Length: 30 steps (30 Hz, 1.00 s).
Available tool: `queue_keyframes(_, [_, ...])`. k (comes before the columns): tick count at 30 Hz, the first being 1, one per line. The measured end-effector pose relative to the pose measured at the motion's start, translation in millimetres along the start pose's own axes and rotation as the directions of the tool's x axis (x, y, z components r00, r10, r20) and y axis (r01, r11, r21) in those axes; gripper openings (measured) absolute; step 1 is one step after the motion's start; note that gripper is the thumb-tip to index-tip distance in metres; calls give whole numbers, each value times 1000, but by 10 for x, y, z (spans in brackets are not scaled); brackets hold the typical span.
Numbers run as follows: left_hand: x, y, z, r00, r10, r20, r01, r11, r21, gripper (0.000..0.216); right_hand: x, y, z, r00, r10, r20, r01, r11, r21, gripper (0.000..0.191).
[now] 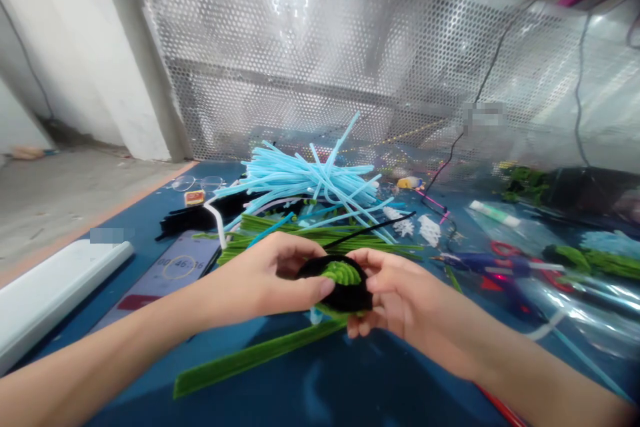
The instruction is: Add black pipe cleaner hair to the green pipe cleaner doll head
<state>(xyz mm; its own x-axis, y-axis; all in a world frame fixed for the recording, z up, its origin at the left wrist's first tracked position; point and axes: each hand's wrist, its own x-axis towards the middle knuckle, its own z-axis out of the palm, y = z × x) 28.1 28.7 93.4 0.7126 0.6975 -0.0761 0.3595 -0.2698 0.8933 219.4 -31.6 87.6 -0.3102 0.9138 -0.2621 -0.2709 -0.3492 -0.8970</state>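
Note:
Both my hands meet over the blue table and hold one small craft piece (341,280), a green pipe-cleaner coil wrapped in a black pipe cleaner. My left hand (280,277) pinches its left side, thumb on top. My right hand (387,290) grips its right side with curled fingers. A loose black pipe-cleaner end (373,229) sticks out from the piece up to the right. A long green pipe cleaner (260,355) lies on the table just below my hands.
Behind my hands lie a pile of light blue pipe cleaners (310,180) and a bundle of green ones (320,235). A phone (170,270) and a white box (50,293) sit left. Glasses (197,182), a glue gun (480,263), red scissors (505,250) and a perforated metal screen (350,60) are around.

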Motion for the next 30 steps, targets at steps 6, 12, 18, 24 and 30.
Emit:
queue_keyframes(6, [-7, -23, 9, 997, -50, 51, 59, 981, -185, 32, -15, 13, 14, 999, 32, 1, -32, 999, 17, 15])
queue_keyframes(12, [-41, -72, 82, 987, -137, -81, 103, 938, -330, 45, -99, 20, 51, 997, 74, -29, -71, 992, 101, 15])
queue_keyframes(18, [-18, -35, 108, 995, -94, -17, 83, 941, -329, 31, -52, 20, 41, 993, 103, -63, -93, 984, 149, 18])
queue_keyframes(24, [-4, -135, 149, 937, -267, -225, 175, 917, -358, 41, -13, 39, 13, 994, 87, -66, -76, 985, 156, 17])
queue_keyframes(30, [66, -151, 92, 910, -353, -216, 190, 820, -540, 30, 76, -33, -105, 997, -24, -70, 19, 998, -61, 21])
